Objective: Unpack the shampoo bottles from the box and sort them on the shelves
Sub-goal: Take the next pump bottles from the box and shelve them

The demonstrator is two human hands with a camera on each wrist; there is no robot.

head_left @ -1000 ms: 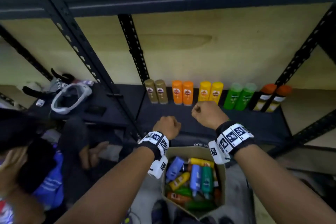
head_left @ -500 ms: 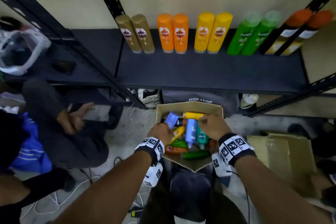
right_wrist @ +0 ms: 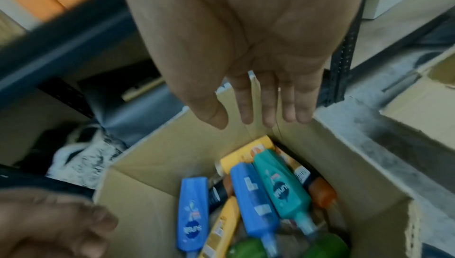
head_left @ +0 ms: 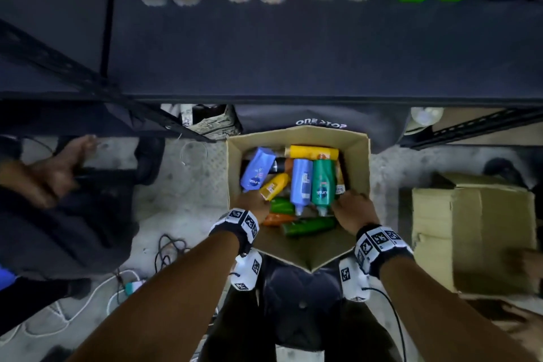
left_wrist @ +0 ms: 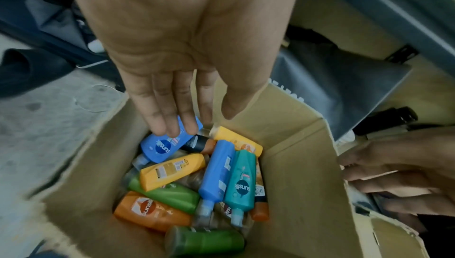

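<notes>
Below, cardboard box on concrete floor, dark shelf above

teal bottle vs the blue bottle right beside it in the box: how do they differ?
1. Colour: the teal bottle is teal-green; the blue bottle is mid blue.
2. Face showing: the teal bottle shows its round front logo; the blue bottle shows its back, with small printed labels.
3. Position: in the head view the blue bottle lies to the left of the teal bottle.

Shared: both lie side by side on top of the pile in the box, caps toward the person, with neither hand holding them.
</notes>
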